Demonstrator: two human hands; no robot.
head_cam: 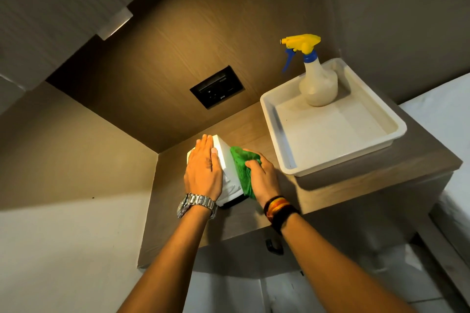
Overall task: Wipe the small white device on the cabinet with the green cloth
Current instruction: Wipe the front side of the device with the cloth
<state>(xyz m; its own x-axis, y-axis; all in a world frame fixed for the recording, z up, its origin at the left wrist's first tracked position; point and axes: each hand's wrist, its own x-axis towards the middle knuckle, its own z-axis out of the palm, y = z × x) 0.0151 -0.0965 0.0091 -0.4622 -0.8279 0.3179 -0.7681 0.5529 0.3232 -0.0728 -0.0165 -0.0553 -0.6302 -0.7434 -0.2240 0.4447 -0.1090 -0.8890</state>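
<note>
Device (230, 173) sits on cabinet (356, 185). We lay left hand (203, 168) flat on its top, fingers straight. Right hand (263, 178) presses bunched cloth (241, 173) against its side.

Wood-grain back panel (157, 63) beyond the hands, black socket plate (217, 86) set in it (warm light from above); pale wall (50, 249) left.
</note>
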